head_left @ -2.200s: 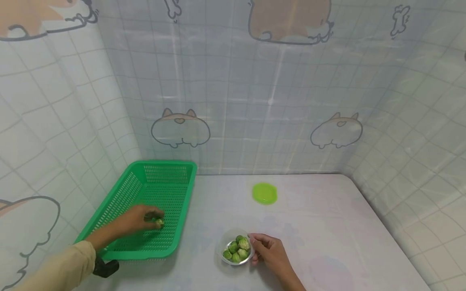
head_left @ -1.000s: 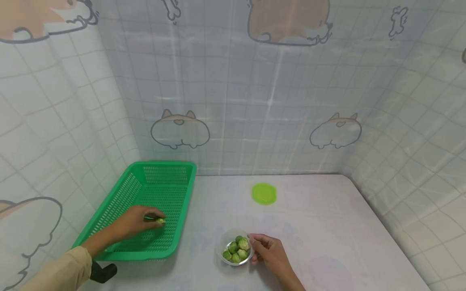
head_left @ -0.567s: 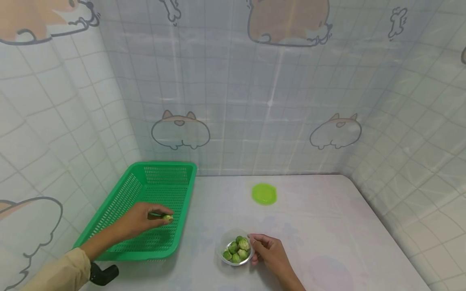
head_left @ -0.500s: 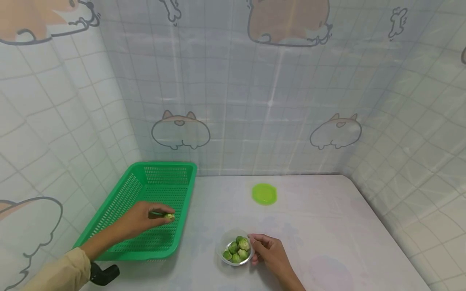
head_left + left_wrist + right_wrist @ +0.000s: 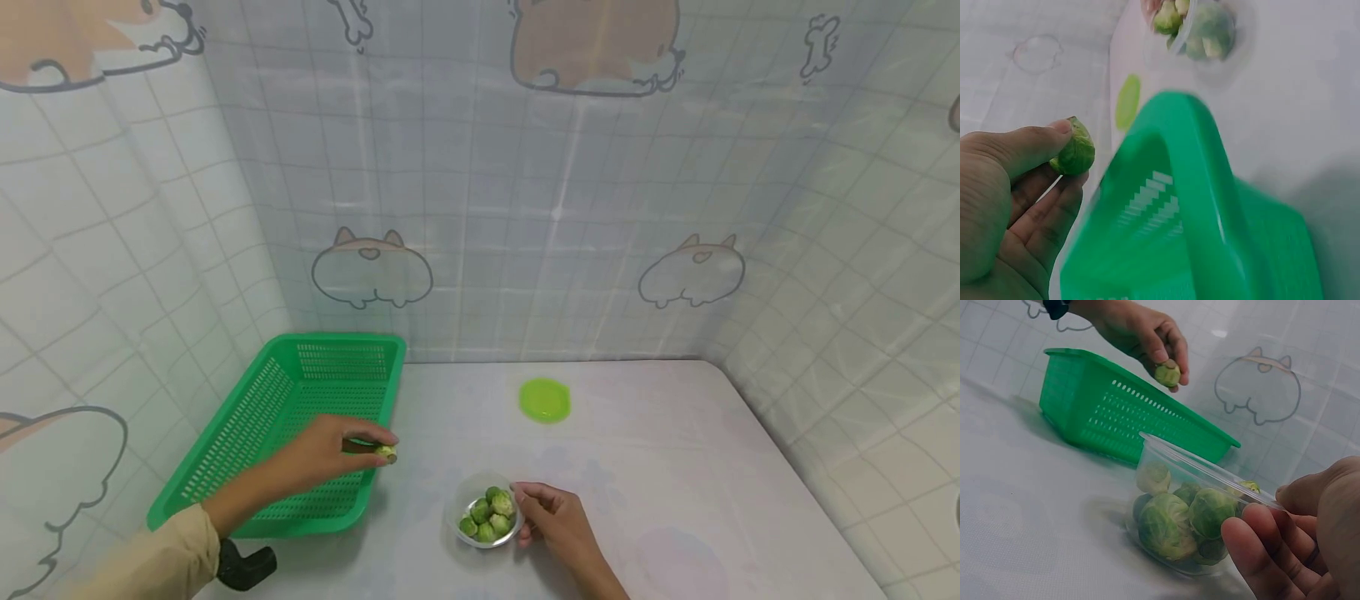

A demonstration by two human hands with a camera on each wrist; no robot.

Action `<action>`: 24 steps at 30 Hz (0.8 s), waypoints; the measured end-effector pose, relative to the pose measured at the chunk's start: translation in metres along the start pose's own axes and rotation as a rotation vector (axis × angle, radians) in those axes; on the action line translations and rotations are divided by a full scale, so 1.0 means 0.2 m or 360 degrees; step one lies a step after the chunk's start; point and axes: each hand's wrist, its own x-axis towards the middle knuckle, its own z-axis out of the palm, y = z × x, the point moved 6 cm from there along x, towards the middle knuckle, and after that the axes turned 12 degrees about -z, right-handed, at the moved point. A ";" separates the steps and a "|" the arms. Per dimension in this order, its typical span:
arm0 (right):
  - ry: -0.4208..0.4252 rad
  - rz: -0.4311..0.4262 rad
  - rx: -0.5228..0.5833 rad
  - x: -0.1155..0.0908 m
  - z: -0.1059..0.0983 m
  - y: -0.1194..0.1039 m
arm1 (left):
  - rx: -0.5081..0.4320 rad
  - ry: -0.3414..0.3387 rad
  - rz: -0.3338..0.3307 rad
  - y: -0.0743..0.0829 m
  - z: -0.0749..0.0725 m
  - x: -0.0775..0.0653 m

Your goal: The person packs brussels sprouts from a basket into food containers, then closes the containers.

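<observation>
Between thumb and fingertips, my left hand (image 5: pixel 330 450) pinches a single Brussels sprout (image 5: pixel 1077 150). It is in the air over the right rim of the green basket (image 5: pixel 386 400), as the right wrist view also shows. My right hand (image 5: pixel 557 525) grips the rim of a clear plastic tub (image 5: pixel 1175 565), thumb on top and fingers against the outer side. Several Brussels sprouts (image 5: pixel 491 514) fill the tub, which stands on the table. Part of the basket's floor lies hidden under my left arm.
A lime-green lid (image 5: pixel 545 400) lies flat on the table (image 5: pixel 637 450) behind the tub. Patterned sheeting (image 5: pixel 480 183) rises at the back and both sides. The basket stands close to the left sheet.
With the Brussels sprout pinched, my left hand has moved right, from inside the basket to over its right rim. My right hand and the tub have stayed in place.
</observation>
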 end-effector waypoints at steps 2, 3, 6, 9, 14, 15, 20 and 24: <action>0.0003 0.0006 -0.0005 0.00 0.00 0.00 | -0.0001 -0.0026 0.0041 0.03 0.03 0.02; 0.0005 0.0007 -0.0005 0.00 0.00 0.00 | 0.0003 -0.0039 0.0064 0.05 0.05 0.03; 0.0000 0.0001 -0.0004 0.00 0.00 0.00 | -0.0001 -0.0079 0.0127 0.10 0.10 0.06; -0.0009 -0.0004 0.0001 0.00 0.00 0.00 | -0.0032 -0.0126 0.0165 0.14 0.16 0.09; -0.0019 -0.0020 -0.0014 0.00 0.00 0.01 | -0.0081 -0.0188 0.0177 0.20 0.25 0.14; -0.0020 -0.0025 -0.0018 0.00 0.00 0.01 | -0.0085 -0.0202 0.0175 0.21 0.26 0.14; -0.0018 -0.0037 -0.0021 0.01 0.00 0.01 | -0.0103 -0.0277 0.0161 0.26 0.35 0.19; -0.0013 -0.0028 -0.0017 0.01 0.00 0.01 | -0.0110 -0.0310 0.0169 0.27 0.41 0.21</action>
